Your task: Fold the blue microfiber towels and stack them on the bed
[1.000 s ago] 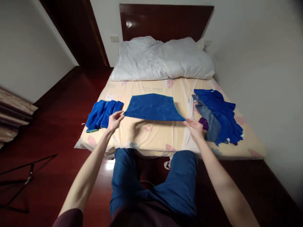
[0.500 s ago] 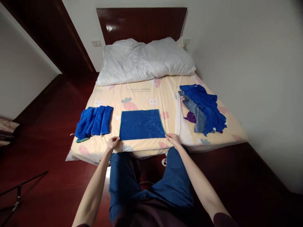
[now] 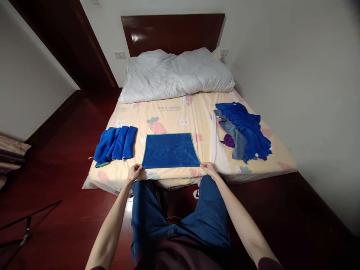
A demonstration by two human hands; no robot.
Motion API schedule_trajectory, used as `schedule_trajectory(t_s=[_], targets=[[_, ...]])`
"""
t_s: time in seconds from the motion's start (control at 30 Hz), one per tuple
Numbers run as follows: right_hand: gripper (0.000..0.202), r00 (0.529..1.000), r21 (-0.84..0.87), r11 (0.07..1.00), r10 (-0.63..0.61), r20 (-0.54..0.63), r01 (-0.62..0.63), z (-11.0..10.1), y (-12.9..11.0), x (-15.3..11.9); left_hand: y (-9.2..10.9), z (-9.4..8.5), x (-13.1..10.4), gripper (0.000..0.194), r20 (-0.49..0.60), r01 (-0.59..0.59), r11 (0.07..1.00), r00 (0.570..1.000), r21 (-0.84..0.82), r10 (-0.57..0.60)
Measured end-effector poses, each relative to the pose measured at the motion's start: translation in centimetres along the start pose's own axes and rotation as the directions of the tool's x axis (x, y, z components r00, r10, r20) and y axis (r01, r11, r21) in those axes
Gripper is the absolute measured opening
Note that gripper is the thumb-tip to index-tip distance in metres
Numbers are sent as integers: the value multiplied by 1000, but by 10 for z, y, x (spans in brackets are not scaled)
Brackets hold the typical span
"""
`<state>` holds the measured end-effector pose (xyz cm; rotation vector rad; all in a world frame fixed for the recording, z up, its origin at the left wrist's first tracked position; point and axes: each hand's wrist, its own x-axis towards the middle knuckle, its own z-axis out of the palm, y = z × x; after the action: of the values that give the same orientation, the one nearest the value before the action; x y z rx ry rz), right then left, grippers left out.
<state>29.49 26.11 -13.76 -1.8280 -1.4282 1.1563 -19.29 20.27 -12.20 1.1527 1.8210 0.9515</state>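
A blue towel (image 3: 171, 150) with thin green edging lies flat on the bed (image 3: 165, 176), close to its front edge. My left hand (image 3: 135, 171) pinches the towel's near left corner. At the near right corner, the fingers of my right hand (image 3: 207, 168) are closed on the same towel. To the left sit several folded blue towels (image 3: 116, 144) side by side. On the right is a loose heap of blue cloths (image 3: 243, 129), with a grey cloth (image 3: 238, 140) and a purple cloth (image 3: 228, 140) among them.
A white quilt (image 3: 177, 75) is bunched across the head of the bed, below a dark wooden headboard (image 3: 174, 32). A black metal stand (image 3: 28, 225) is on the floor at the lower left. Patterned fabric (image 3: 12, 152) hangs or lies at the left edge.
The view has shifted slightly. The towel's near edge looks a little wider, with my right hand slightly farther right. Both hands keep hold of its near corners.
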Motion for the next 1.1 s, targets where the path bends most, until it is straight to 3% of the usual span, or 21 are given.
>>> schedule_trajectory(t_s=[0.23, 0.43, 0.63, 0.73, 0.87, 0.97, 1.1], targets=[[16, 999, -101, 995, 13, 30, -10, -8, 13, -8, -10, -7, -23, 47, -1, -89, 995, 996, 50, 89], [9, 998, -133, 990, 43, 56, -35, -8, 6, -12, -10, -8, -25, 47, -29, -63, 994, 997, 87, 65], [21, 978, -98, 989, 126, 169, -111, -14, -3, -12, 1, -11, -8, 49, 131, -21, 995, 991, 95, 8], [37, 953, -45, 984, 179, 244, -173, -18, -6, -4, 13, -10, 10, 53, 195, -11, 988, 981, 156, -20], [47, 925, 51, 964, 234, 299, -260, -22, -17, 18, 36, 0, 47, 55, 180, -3, 973, 983, 232, -40], [50, 920, 82, 961, 226, 321, -265, -20, -26, 47, 45, 11, 87, 52, 137, 31, 966, 988, 258, -69], [55, 939, 69, 968, 214, 269, -241, -8, -37, 99, 41, 28, 148, 45, 65, 81, 957, 992, 278, -103]])
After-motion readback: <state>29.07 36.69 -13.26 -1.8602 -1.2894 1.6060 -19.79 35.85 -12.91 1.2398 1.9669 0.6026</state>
